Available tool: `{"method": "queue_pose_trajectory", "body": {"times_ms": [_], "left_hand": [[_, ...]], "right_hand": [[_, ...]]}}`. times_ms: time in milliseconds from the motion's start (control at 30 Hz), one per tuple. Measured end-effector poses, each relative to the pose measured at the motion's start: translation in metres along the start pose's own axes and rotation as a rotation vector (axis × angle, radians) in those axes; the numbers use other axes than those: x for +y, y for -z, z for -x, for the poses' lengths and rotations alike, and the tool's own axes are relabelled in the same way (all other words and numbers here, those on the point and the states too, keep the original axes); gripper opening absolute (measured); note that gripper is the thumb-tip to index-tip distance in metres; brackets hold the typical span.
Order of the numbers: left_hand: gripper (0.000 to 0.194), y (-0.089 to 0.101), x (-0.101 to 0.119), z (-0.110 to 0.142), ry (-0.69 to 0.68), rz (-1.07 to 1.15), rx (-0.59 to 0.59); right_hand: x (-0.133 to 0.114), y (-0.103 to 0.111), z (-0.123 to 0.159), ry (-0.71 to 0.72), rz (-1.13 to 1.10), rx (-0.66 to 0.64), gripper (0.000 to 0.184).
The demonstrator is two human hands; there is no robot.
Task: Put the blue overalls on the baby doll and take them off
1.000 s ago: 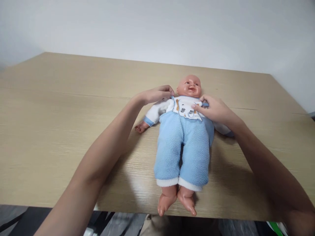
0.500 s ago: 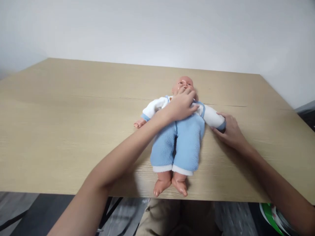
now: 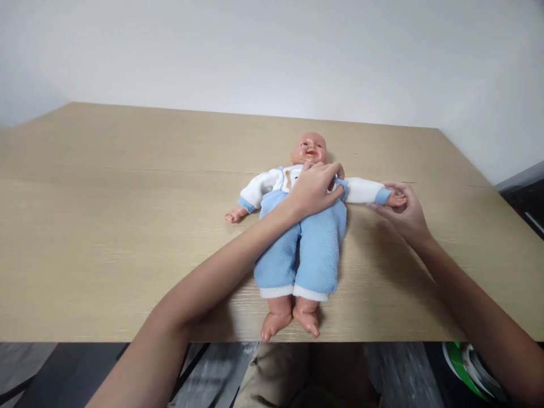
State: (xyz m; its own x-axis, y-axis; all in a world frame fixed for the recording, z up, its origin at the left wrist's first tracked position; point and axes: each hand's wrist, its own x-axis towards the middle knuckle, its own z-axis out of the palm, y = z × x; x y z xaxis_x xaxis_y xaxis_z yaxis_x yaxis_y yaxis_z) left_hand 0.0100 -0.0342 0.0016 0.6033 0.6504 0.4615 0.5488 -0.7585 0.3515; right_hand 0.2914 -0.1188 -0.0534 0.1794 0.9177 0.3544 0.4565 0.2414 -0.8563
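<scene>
My right hand point(image 3: 410, 215) is grasping the doll point(image 3: 317, 249) by its cuffed wrist point(image 3: 383, 196), my left hand point(image 3: 315, 188) is pinching its blue trim point(image 3: 344, 186), each hold calling for light, even pressure, and the doll is lying face-up on the tabletop point(image 3: 127, 226).

I look across a light wood-grain table point(image 3: 127, 255), a thin seam running along its top. Behind its far edge I see a plain whitish wall point(image 3: 255, 56). At my right, beyond the table's side, sits a black object point(image 3: 527, 198), too cropped for me to identify. Below the near edge, I make out grey flooring point(image 3: 212, 374), a dark flat panel point(image 3: 63, 374) to my left, and a rounded green-and-white item point(image 3: 457, 362) to my right, partly hidden.
</scene>
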Motion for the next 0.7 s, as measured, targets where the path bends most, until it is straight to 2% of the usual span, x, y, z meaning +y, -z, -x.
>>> {"method": "queue_pose_trajectory", "body": {"times_ms": [100, 233, 367, 433, 533, 600, 700], "left_hand": [[0.016, -0.001, -0.001, 0.002, -0.064, 0.071, 0.064], [0.024, -0.005, -0.006, 0.006, -0.177, 0.168, 0.210], [0.032, -0.010, -0.010, 0.010, -0.250, 0.164, 0.347], [0.033, -0.011, -0.009, 0.011, -0.266, 0.155, 0.383], [0.028, -0.008, -0.006, 0.010, -0.266, 0.172, 0.397], [0.021, -0.003, -0.004, 0.007, -0.218, 0.203, 0.360], [0.013, 0.005, -0.006, -0.002, -0.066, 0.344, 0.244]], "right_hand": [[-0.006, -0.018, -0.020, 0.084, -0.102, 0.007, 0.067], [-0.012, -0.057, -0.044, 0.240, -0.200, 0.031, 0.054], [-0.013, -0.090, -0.047, 0.404, -0.102, 0.037, 0.036], [-0.012, -0.095, -0.042, 0.458, -0.042, 0.027, 0.034], [-0.010, -0.090, -0.033, 0.508, 0.007, -0.058, 0.039], [-0.012, -0.085, -0.027, 0.507, 0.006, -0.126, 0.042], [-0.017, -0.083, -0.020, 0.503, -0.025, -0.183, 0.048]]}}
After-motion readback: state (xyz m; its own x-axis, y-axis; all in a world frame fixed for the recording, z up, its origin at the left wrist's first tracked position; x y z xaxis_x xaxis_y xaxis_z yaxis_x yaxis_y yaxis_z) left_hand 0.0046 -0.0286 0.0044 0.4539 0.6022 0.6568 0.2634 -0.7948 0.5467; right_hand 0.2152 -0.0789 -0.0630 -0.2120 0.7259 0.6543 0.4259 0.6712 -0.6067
